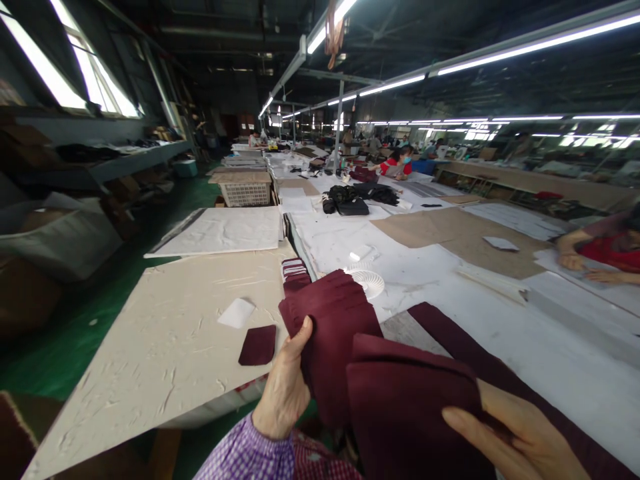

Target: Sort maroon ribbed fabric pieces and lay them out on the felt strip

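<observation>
My left hand (287,380) is closed on a fanned stack of maroon fabric pieces (333,327), its thumb lying on top. At the lower right, my right hand (515,427) grips a second maroon fabric bundle (410,400), thumb on the upper face and fingers behind it. The two bundles overlap in front of me. A small maroon piece (258,345) and a white card (237,313) lie on the cream board (165,333) to the left. Beyond the left bundle are small maroon stacks with white layers (295,270). A long maroon strip (480,353) runs along the right side.
A white fan (367,281) stands on the white-covered table (425,273). Farther back are dark garments (357,199) and a plastic crate (246,193). One person in red (397,165) leans over the table; another person's hands (575,250) rest at the right edge.
</observation>
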`<state>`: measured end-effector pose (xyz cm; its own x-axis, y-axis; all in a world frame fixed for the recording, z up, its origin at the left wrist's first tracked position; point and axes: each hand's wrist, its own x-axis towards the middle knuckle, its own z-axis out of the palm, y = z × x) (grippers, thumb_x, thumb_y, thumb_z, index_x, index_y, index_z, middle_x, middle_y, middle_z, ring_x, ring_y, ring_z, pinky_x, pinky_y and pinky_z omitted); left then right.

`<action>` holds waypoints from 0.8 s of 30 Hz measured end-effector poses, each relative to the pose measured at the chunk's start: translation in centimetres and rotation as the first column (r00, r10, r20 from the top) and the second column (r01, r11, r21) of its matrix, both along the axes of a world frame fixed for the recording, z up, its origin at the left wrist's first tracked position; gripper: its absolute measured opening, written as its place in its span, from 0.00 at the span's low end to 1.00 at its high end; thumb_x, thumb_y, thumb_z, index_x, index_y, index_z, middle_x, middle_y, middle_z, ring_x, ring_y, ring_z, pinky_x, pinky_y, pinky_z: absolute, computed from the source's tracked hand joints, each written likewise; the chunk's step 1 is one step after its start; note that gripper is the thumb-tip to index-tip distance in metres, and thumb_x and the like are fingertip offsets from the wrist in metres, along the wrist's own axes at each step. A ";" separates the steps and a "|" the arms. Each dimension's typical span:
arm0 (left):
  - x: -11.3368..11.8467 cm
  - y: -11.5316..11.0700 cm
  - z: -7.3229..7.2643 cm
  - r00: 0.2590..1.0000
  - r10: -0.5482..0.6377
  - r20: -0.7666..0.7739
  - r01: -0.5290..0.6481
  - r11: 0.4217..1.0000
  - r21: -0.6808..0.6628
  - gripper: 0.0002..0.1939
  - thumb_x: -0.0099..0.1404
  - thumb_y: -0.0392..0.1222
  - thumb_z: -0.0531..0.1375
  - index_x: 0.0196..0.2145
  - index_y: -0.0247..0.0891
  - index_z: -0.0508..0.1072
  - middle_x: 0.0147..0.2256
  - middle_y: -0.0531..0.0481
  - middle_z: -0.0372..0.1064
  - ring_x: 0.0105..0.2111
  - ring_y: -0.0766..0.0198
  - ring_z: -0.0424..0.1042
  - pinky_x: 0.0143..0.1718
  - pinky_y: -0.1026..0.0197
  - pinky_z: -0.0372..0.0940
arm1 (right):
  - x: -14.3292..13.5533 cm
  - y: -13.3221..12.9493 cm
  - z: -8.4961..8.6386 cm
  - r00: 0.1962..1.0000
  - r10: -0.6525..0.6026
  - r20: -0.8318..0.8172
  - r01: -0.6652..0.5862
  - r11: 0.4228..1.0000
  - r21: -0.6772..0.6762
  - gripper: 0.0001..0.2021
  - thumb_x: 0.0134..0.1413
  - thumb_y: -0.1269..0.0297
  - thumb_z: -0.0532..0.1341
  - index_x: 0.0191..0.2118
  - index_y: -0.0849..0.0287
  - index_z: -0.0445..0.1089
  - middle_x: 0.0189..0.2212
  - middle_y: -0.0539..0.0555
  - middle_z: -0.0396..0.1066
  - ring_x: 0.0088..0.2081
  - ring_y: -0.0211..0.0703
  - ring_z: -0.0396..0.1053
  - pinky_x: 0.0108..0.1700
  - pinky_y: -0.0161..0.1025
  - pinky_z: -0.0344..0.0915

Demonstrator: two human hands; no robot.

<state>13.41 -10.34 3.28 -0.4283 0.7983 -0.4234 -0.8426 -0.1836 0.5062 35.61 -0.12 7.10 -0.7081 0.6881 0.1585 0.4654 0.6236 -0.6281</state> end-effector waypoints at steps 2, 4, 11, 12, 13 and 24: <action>0.5 0.3 0.0 1.000 -0.016 0.008 0.016 1.000 -0.010 0.27 0.57 0.46 0.63 0.52 0.37 0.67 0.41 0.42 0.76 0.40 0.54 0.76 0.48 0.52 0.69 | -0.6 -0.7 1.0 0.989 0.141 0.036 -0.141 0.990 -0.002 0.11 0.50 0.52 0.61 0.35 0.48 0.77 0.34 0.53 0.78 0.38 0.51 0.75 0.41 0.39 0.74; 1.0 0.4 0.3 0.998 -0.058 0.033 0.058 0.998 0.003 0.26 0.57 0.47 0.63 0.52 0.37 0.68 0.40 0.43 0.77 0.40 0.54 0.76 0.48 0.52 0.69 | -1.7 -1.2 1.5 0.969 0.237 0.065 -0.233 0.971 -0.059 0.09 0.50 0.54 0.61 0.28 0.49 0.76 0.28 0.50 0.77 0.33 0.47 0.75 0.36 0.35 0.73; 1.6 -0.1 1.0 0.999 -0.045 0.018 0.044 0.998 0.045 0.22 0.59 0.45 0.62 0.50 0.35 0.69 0.42 0.45 0.76 0.44 0.55 0.74 0.52 0.56 0.66 | -4.3 -0.2 -0.5 0.998 0.008 -0.056 -0.008 1.000 0.008 0.16 0.57 0.55 0.56 0.24 0.57 0.71 0.36 0.54 0.69 0.37 0.43 0.70 0.40 0.37 0.69; 1.5 -0.1 1.0 0.999 -0.042 0.011 0.042 0.998 0.049 0.23 0.59 0.45 0.61 0.51 0.35 0.68 0.43 0.44 0.76 0.45 0.55 0.74 0.52 0.55 0.66 | -4.4 -0.1 -0.7 0.997 0.003 -0.076 -0.004 1.000 -0.003 0.15 0.57 0.55 0.57 0.25 0.56 0.72 0.42 0.55 0.68 0.42 0.45 0.69 0.44 0.38 0.68; 1.5 -0.1 0.9 0.999 -0.050 0.009 0.050 0.997 0.058 0.23 0.60 0.45 0.61 0.52 0.35 0.68 0.44 0.44 0.75 0.45 0.55 0.73 0.52 0.55 0.66 | -4.6 0.0 -0.9 0.996 0.011 -0.093 -0.015 0.999 -0.039 0.14 0.57 0.55 0.57 0.27 0.56 0.73 0.47 0.56 0.67 0.46 0.47 0.68 0.46 0.39 0.68; 1.4 -0.3 1.0 0.991 -0.088 0.101 0.080 0.994 0.077 0.24 0.60 0.44 0.61 0.53 0.33 0.67 0.43 0.43 0.76 0.47 0.54 0.72 0.55 0.52 0.64 | -5.3 -0.9 -2.2 0.965 -0.092 -0.244 0.013 0.951 -0.309 0.12 0.56 0.55 0.57 0.30 0.56 0.71 0.30 0.52 0.72 0.36 0.45 0.70 0.41 0.36 0.68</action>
<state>14.82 -10.64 4.28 -0.3148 0.8599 -0.4018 -0.9041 -0.1429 0.4026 30.27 -1.02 4.90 -0.6332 0.7667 0.1061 0.2937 0.3649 -0.8835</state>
